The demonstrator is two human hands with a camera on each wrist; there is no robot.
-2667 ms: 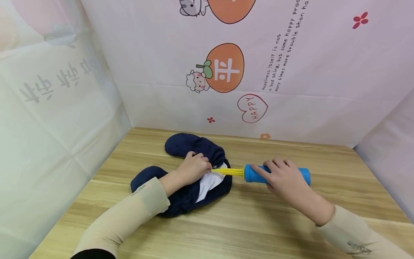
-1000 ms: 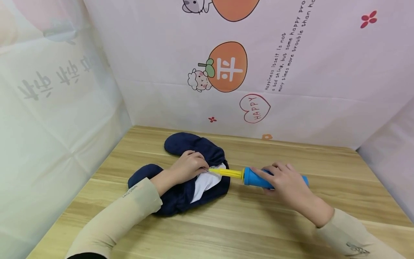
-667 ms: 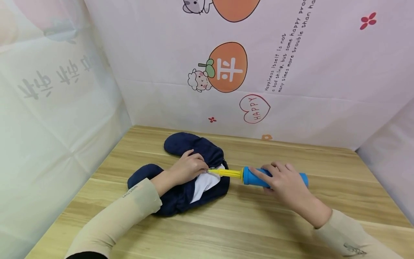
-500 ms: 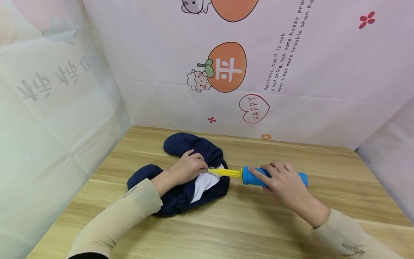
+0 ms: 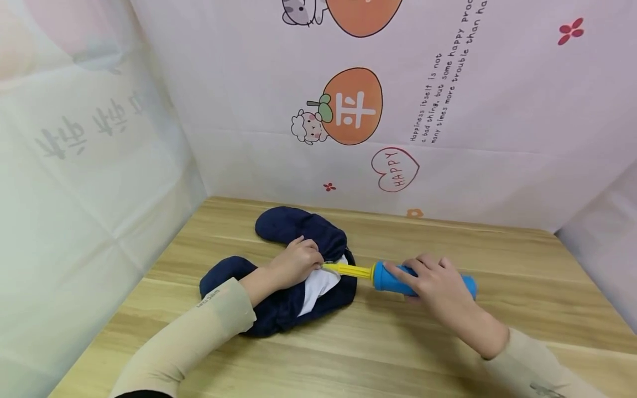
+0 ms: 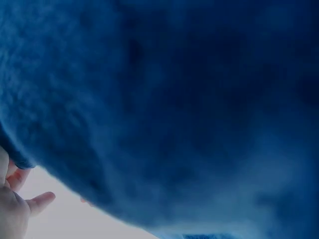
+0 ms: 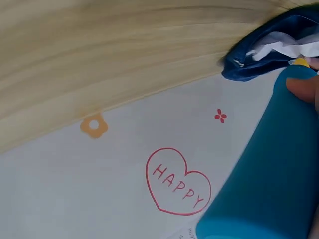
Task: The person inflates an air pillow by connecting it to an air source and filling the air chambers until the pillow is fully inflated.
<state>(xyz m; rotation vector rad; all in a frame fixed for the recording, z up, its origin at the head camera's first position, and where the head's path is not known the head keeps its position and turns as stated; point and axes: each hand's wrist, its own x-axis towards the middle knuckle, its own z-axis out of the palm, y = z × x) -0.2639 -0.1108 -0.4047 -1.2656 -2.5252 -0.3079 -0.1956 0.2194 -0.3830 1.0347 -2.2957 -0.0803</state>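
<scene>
A navy, U-shaped plush neck pillow (image 5: 298,221) lies on the table, its opening showing white inner material (image 5: 314,288). At that opening my left hand (image 5: 293,264) pinches around the tip of a yellow nozzle; its fingers hide the exact joint. The nozzle belongs to a hand air pump (image 5: 390,279) with a blue barrel, which my right hand (image 5: 440,287) grips from above. In the left wrist view navy fabric (image 6: 149,99) fills most of the picture, with part of my left hand (image 6: 15,204) at lower left. The right wrist view shows the blue barrel (image 7: 264,179) large.
The wood-grain table (image 5: 348,354) reaches back to a white printed curtain (image 5: 259,83). Similar cloth (image 5: 74,193) hangs along the left side, and another panel (image 5: 607,221) stands at the right.
The pump's barrel has tilted slightly toward the near side, its nozzle staying at the left hand. Both hands keep their hold, and the pillow stays in place; the head view shifts a little.
</scene>
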